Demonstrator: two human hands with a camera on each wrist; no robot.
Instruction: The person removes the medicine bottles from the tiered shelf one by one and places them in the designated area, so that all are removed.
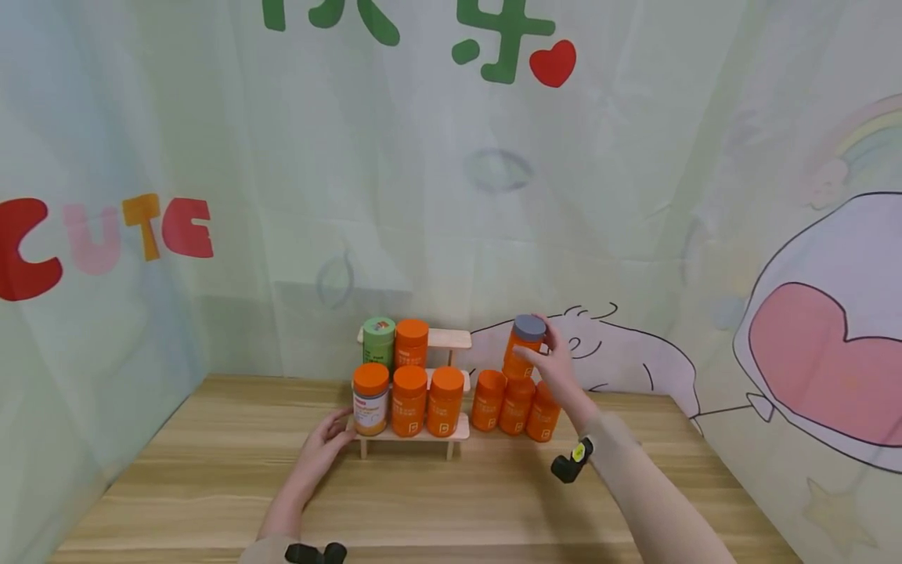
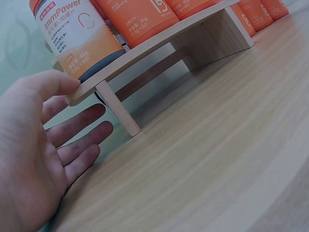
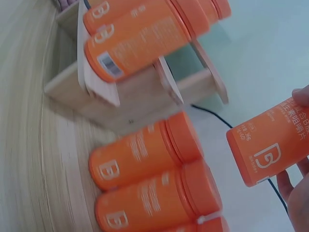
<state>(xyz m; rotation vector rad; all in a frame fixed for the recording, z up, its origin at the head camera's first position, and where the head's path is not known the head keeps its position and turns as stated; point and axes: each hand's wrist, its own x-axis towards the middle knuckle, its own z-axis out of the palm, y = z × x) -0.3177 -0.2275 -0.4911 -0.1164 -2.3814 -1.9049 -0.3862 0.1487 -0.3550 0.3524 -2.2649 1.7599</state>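
The left end of the wooden shelf (image 1: 462, 428) is touched by the left hand (image 1: 326, 443), its fingers loosely spread. Right of the shelf, above three orange bottles (image 1: 517, 411), a grey-lidded orange bottle (image 1: 518, 356) is held up, pinched by the right hand (image 1: 557, 365).

A grey-capped orange bottle (image 1: 516, 365) is held nearly upright in midair

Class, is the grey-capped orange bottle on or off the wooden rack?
Off: the right hand holds the grey-capped orange bottle, with background visible between it and the wooden rack.
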